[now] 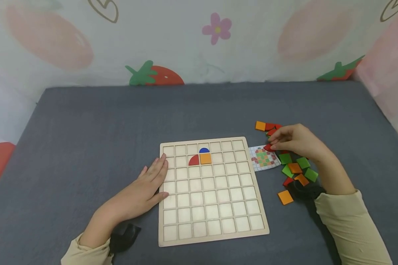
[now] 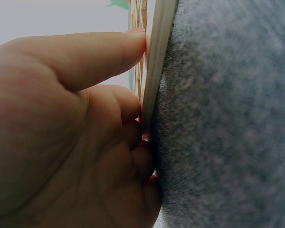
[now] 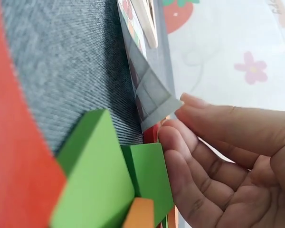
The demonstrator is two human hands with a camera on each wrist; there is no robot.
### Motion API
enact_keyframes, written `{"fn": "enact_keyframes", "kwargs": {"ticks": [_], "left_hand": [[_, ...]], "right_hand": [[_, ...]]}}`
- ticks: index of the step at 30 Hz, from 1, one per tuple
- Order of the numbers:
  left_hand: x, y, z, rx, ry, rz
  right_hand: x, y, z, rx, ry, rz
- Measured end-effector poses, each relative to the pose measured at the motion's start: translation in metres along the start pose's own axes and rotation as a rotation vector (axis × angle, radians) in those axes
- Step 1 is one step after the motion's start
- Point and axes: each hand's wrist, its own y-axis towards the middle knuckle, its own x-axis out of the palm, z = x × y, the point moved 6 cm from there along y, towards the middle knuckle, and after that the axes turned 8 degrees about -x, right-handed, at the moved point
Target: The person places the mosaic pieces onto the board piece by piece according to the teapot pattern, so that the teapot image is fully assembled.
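A square wooden grid board (image 1: 213, 241) lies on the table. Its upper cells hold a blue half-circle (image 1: 203, 150), a red quarter-circle (image 1: 194, 160) and an orange square (image 1: 205, 158). My left hand (image 1: 137, 193) rests on the board's left edge with its fingers stretched out; in the left wrist view the thumb (image 2: 104, 54) touches the board's side (image 2: 159, 52). Over the corner of a printed pattern card (image 1: 263, 158), my right hand (image 1: 298, 141) pinches a red piece (image 1: 268, 148) at the fingertips. The right wrist view shows the card's corner (image 3: 154, 97) curling up beside the thumb.
Loose pieces lie around my right hand: green squares (image 1: 311, 175), orange squares (image 1: 285, 197) and red pieces (image 1: 287, 181). Another orange square (image 1: 260, 126) lies behind it. The grey tabletop (image 1: 103, 129) ends at a fruit-patterned cloth (image 1: 245, 44).
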Motion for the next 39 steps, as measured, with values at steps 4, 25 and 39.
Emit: {"fn": "enact_keyframes", "kwargs": {"ticks": [4, 25, 39], "left_hand": [[0.0005, 0.0004, -0.0005, 0.003, 0.001, 0.005], [-0.0006, -0.0015, 0.0009, 0.011, 0.003, 0.0], [-0.001, -0.002, 0.0016, 0.013, 0.001, 0.004]], "right_hand": [[0.0007, 0.0007, 0.0008, 0.007, -0.004, 0.0], [0.0018, 0.0014, -0.0001, -0.013, -0.114, -0.005], [0.005, 0.0033, -0.0028, -0.033, -0.213, -0.008]]}}
